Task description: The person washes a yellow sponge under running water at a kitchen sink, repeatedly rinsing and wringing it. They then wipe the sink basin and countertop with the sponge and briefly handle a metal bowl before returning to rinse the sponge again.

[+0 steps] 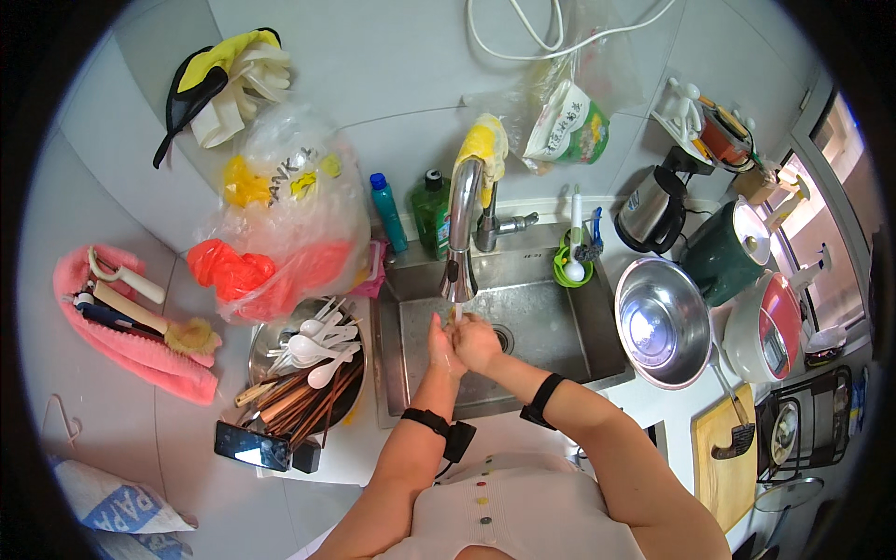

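Note:
My left hand (444,346) and my right hand (479,341) are pressed together under the faucet (462,210), over the stainless steel sink (544,325). A thin stream of water (458,312) runs from the spout onto them, and the skin looks wet. The right fingers curl across the left palm, and the overlap hides whether anything small lies between. Just right of the hands, the drain (502,339) shows in the basin floor. Draped over the faucet's bend is a yellow cloth (483,147).
Left of the sink, a metal bowl (260,350) holds chopsticks and white spoons beside a phone (250,445). A green bottle (430,210) stands behind. On the right are an empty steel basin (658,322), a kettle (651,210) and a cutting board (721,469) with a slotted turner (735,442).

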`<state>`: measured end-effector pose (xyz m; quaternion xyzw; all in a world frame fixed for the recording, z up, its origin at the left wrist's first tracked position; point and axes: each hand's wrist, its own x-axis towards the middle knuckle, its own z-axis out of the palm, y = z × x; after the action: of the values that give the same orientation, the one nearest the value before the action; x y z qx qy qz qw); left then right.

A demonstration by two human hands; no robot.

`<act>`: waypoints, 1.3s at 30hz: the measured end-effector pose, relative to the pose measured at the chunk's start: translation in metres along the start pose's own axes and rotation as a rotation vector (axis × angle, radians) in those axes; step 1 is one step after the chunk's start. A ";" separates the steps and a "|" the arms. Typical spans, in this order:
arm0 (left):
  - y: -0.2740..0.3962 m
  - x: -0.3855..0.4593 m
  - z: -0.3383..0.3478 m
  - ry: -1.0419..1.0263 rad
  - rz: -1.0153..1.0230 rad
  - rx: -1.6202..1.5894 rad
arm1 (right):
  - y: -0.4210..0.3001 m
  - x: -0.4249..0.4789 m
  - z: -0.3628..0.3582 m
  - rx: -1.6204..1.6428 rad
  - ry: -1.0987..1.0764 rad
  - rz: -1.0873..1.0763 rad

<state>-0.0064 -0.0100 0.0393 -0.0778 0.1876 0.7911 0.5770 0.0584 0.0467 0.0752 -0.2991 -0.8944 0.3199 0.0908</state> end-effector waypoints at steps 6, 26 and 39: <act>0.003 0.013 -0.024 0.001 -0.067 -0.028 | -0.008 -0.014 -0.017 0.141 0.042 -0.033; 0.025 0.042 -0.087 -0.440 0.051 -0.021 | -0.024 0.004 0.006 -0.256 0.021 -0.227; 0.009 0.027 -0.054 -0.130 0.086 0.014 | -0.031 0.010 0.023 -0.048 -0.042 0.049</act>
<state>-0.0282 -0.0094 -0.0174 -0.0141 0.1585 0.8172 0.5539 0.0274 0.0218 0.0765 -0.3164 -0.8959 0.3065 0.0570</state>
